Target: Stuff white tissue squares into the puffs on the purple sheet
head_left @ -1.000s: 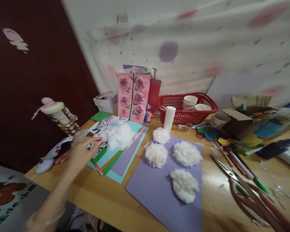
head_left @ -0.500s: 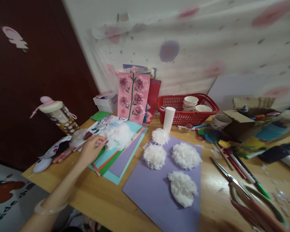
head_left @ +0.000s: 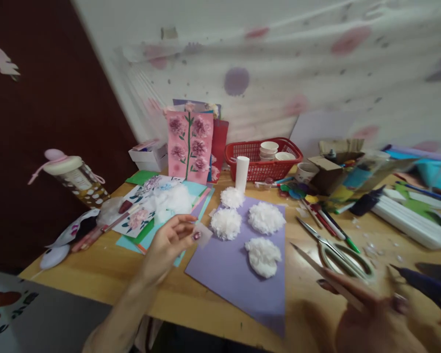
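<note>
My left hand (head_left: pixel 165 245) is raised over the table's near left, thumb and fingers pinching a small, thin white piece of tissue paper (head_left: pixel 205 235). Under and beyond it lies a purple sheet (head_left: pixel 220 274) bearing several ruffled white paper flowers (head_left: pixel 266 218). My right hand (head_left: pixel 371 314), low at the right, is closed around a slim pointed tool (head_left: pixel 338 284) that looks like tweezers; blur hides its exact kind. Just beyond that hand lie scissors (head_left: pixel 329 242) with pale handles. To its right, a dark blue glue gun (head_left: pixel 426 289) points its nozzle leftward.
A pile of white tissue (head_left: pixel 172 198) lies on coloured sheets at left, near a bottle (head_left: pixel 77 176). Behind stand a pink flower picture (head_left: pixel 189 144), a white roll (head_left: pixel 242 174) and a red basket (head_left: pixel 238 157) with paper cups. Pens (head_left: pixel 338 230) lie beyond the scissors.
My left hand has come away from the tissue pile, rightward and nearer, with a tissue piece. My right hand has moved from over the scissors' handles to the near side. The view has swung right.
</note>
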Available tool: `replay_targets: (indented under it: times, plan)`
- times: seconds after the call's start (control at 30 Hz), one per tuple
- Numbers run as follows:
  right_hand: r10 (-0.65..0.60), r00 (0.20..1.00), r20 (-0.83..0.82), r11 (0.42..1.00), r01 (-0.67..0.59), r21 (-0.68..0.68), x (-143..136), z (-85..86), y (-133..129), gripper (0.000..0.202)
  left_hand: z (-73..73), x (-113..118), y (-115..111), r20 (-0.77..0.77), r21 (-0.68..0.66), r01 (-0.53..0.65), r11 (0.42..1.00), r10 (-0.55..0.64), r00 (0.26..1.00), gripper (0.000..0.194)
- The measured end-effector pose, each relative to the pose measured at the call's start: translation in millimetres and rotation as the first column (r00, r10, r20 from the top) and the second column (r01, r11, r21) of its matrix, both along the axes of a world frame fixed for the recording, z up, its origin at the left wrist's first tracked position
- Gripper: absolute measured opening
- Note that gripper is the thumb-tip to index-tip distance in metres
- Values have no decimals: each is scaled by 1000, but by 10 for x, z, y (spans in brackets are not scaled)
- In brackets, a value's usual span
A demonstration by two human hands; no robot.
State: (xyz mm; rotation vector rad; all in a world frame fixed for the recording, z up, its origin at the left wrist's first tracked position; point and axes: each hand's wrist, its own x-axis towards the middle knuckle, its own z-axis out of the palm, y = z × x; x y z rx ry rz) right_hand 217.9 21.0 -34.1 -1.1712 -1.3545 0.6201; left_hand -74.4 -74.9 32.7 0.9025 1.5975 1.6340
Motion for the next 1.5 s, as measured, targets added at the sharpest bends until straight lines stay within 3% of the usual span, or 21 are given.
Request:
replay_targets:
  times: [0.17, 0.4, 0.63, 0.83, 0.97, 1.17, 1.33, 1.5]
  plan:
    - [216, 973, -86, 975, -219, -37, -89, -25, -293, 65, -70, 602, 22, 105, 11, 260, 966, -259, 960, 47]
    - [352, 863, -362, 918, -394, -45, 2, 87, -447, 60, -232, 949, 65, 9, -15, 290, 957, -290, 957, 48]
    - [419, 821, -389, 864, -492, -108, 48, 53, -424, 62, -327, 1056, 85, -13, -33, 326, 945, -326, 945, 46]
    - [334, 869, -364, 906, -403, -131, 46, 31, -393, 60, -314, 1030, 94, -9, -82, 350, 933, -352, 936, 42]
    - [362, 875, -321, 894, -424, -148, 71, -19, -361, 62, -349, 1041, 138, 83, -66, 350, 934, -345, 935, 52]
    - [245, 836, -490, 941, -326, -86, 28, 81, -353, 57, -350, 1057, 164, 131, -37, 378, 925, -370, 920, 55]
    - [343, 763, -548, 879, -467, -99, 7, 114, -359, 60, -310, 1069, 153, 149, -43, 419, 907, -409, 900, 53]
    - [414, 759, -503, 850, -520, -85, 59, 46, -353, 60, -309, 1089, 150, 151, -68, 415, 907, -401, 903, 49]
